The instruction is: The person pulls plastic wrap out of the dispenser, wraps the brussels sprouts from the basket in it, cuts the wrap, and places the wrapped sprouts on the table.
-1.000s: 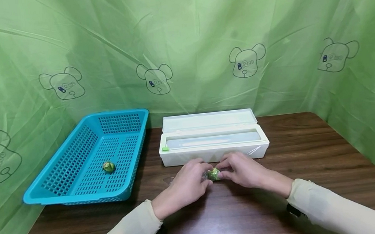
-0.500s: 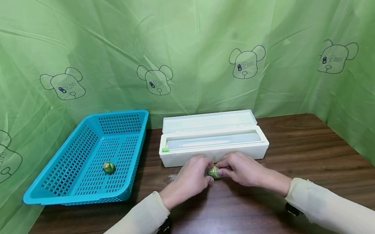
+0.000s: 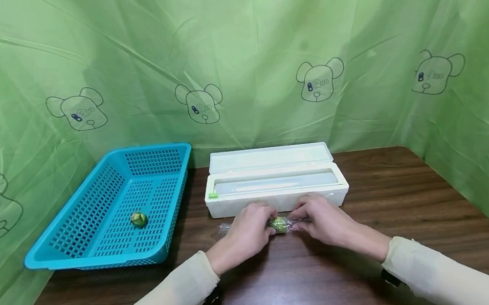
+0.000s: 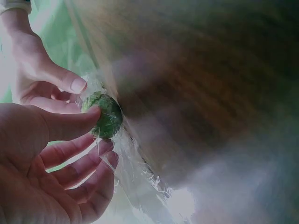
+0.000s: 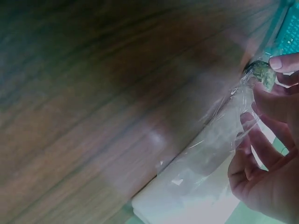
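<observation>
A Brussels sprout (image 3: 280,224) wrapped in clear cling film lies between both hands, just in front of the white film box (image 3: 276,202). My left hand (image 3: 249,235) holds it from the left, with the thumb on the sprout in the left wrist view. On the other side, my right hand (image 3: 324,221) pinches the film close beside the sprout. Loose cling film (image 4: 133,161) trails from the sprout past my left fingers. In the right wrist view, more film (image 5: 210,130) spreads along the right side. The fingertips behind the sprout are partly hidden.
A blue plastic basket (image 3: 100,260) stands at the left with another Brussels sprout (image 3: 138,219) in it. The film box has its lid (image 3: 269,157) raised at the back and a green slider (image 3: 213,195). A green curtain (image 3: 256,48) encloses the table (image 3: 283,281).
My right hand has shifted slightly right, from the sprout to the film beside it, and more of the wrapped sprout shows. My left hand has turned slightly and still holds the sprout.
</observation>
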